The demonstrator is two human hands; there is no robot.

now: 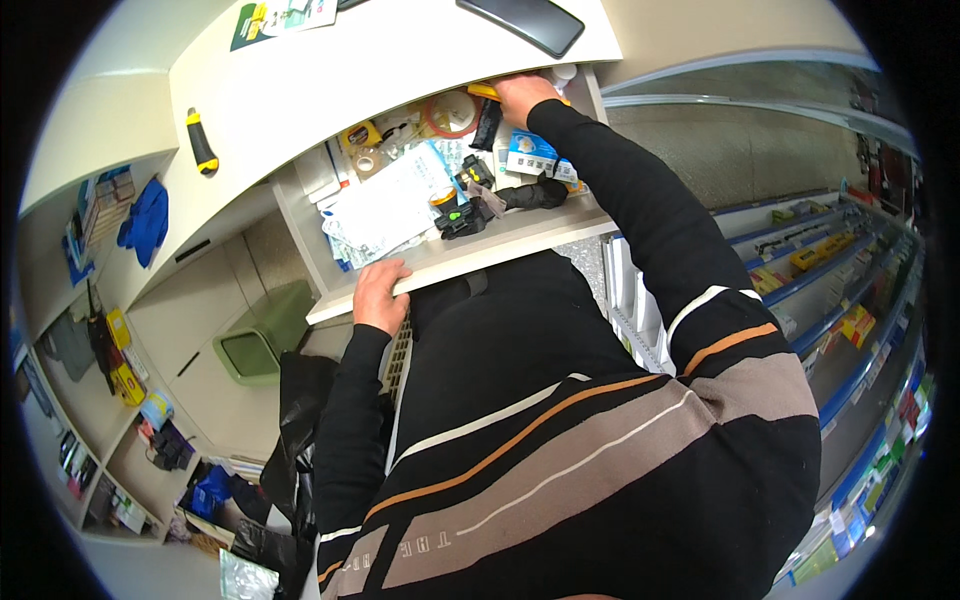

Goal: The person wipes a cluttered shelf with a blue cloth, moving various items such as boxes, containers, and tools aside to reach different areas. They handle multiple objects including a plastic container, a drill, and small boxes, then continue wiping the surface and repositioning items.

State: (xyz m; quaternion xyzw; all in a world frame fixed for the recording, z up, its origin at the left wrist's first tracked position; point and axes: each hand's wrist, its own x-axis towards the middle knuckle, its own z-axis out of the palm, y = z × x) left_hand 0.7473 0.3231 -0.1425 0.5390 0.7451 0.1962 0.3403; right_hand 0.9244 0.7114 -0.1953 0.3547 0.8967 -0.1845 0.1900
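An open drawer [500,241] juts out from under the white desk top, just in front of my body. My left hand [379,296] grips the drawer's front edge near its left end, fingers over the top and thumb against the front. Deep in the back right of the drawer is my right hand [522,97], closed around a slim yellow object [484,91] that shows on both sides of it; its kind is not clear. Near that hand lie a roll of tape [452,113], a dark pouch-like item [487,125] and a blue-and-white box [531,153].
White packets [392,203] and black-and-yellow gadgets [462,218] also fill the drawer. On the desk [300,85] lie a phone [530,22], a yellow-and-black handled tool [201,142] and a leaflet [285,20]. A green bin [265,335] stands at left, and stocked shelves [830,290] at right.
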